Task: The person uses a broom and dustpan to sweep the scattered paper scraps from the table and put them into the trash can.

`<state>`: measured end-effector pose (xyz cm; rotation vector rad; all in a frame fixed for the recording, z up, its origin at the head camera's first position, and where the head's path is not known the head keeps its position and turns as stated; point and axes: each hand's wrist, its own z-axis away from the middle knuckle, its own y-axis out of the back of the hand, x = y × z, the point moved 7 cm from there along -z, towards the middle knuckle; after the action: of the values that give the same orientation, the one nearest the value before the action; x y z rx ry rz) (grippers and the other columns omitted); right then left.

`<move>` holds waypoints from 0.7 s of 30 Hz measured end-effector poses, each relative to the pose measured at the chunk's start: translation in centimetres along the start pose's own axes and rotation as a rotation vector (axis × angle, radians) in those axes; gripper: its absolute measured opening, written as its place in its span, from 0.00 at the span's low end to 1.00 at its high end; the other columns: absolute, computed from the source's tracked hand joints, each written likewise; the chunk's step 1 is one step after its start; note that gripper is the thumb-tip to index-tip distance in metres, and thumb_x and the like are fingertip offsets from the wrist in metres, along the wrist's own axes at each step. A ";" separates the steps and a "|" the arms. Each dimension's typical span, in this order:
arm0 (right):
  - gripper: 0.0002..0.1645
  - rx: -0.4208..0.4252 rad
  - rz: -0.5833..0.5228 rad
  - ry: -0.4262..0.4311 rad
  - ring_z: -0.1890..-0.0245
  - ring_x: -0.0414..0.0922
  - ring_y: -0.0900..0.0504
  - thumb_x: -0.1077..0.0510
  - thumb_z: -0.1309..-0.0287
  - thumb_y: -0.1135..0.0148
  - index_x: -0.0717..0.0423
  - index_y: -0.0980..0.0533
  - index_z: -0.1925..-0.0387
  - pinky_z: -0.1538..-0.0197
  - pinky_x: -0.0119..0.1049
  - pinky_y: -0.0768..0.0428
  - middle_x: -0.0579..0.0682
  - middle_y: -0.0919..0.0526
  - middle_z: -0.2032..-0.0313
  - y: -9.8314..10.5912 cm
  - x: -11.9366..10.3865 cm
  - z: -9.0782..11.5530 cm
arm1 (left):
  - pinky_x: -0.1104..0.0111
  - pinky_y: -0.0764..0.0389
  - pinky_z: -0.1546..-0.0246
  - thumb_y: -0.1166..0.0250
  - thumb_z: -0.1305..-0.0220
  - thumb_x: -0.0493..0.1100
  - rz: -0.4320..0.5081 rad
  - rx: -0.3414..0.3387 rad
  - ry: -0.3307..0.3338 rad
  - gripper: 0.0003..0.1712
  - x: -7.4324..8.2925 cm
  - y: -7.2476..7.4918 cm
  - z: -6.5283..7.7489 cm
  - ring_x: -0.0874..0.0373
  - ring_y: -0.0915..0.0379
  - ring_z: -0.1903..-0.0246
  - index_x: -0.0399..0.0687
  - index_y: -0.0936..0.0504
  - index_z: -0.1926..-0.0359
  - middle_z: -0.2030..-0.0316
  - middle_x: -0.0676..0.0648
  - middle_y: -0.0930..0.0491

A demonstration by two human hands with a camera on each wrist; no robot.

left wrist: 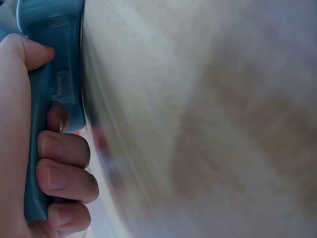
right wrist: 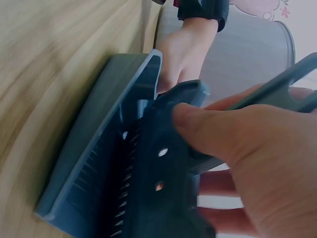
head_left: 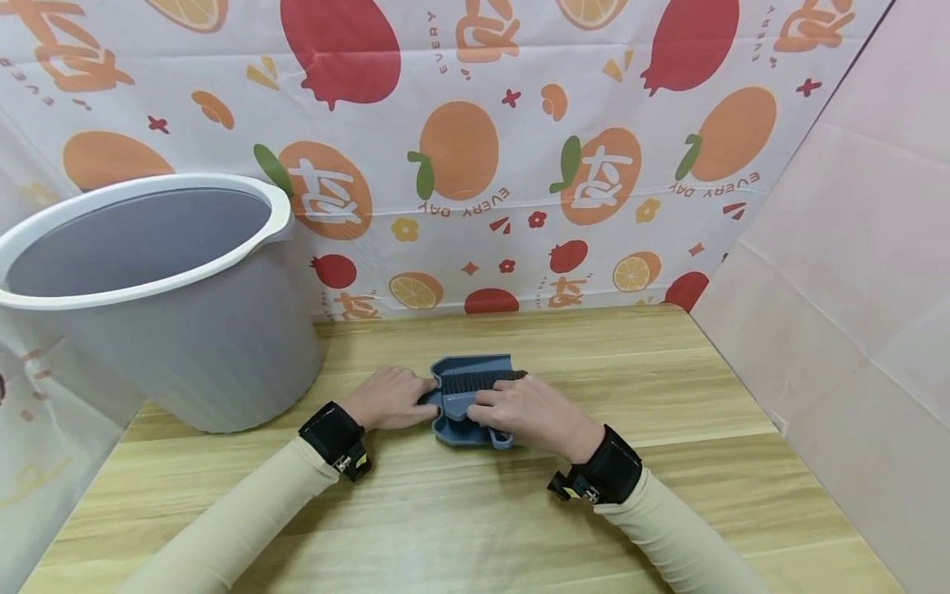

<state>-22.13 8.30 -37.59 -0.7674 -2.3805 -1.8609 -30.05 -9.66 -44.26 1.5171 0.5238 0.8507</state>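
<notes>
A blue dustpan [head_left: 469, 363] stands at the middle of the wooden table. My left hand [head_left: 391, 398] grips its handle, fingers wrapped round it in the left wrist view [left wrist: 37, 148]. Inside the pan lies a small blue brush [right wrist: 168, 148] with dark bristles [head_left: 475, 380]. My right hand [head_left: 530, 412] holds this brush, thumb along its back in the right wrist view. The bristles face into the pan. Part of the brush's handle is hidden behind the right hand.
To the left is a large grey bin [head_left: 215, 346] with a white rim, its mouth upward. A fruit-print sheet [head_left: 460, 247] hangs behind the wooden table [head_left: 416, 511]. A pale wall covering [head_left: 853, 289] rises along the right side.
</notes>
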 end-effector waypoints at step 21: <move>0.18 -0.322 -0.366 -0.149 0.75 0.33 0.33 0.59 0.38 0.16 0.44 0.16 0.52 0.69 0.24 0.35 0.42 0.15 0.54 -2.7 0.5 1.0 | 0.65 0.43 0.76 0.38 0.31 0.57 0.030 0.094 -0.098 0.16 -0.4 -0.5 -0.2 0.63 0.41 0.80 0.57 0.29 0.72 0.79 0.59 0.41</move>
<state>-23.35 8.94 -40.12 -0.5252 -2.4772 -2.4563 -30.39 -9.77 -44.83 1.6481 0.4753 0.7792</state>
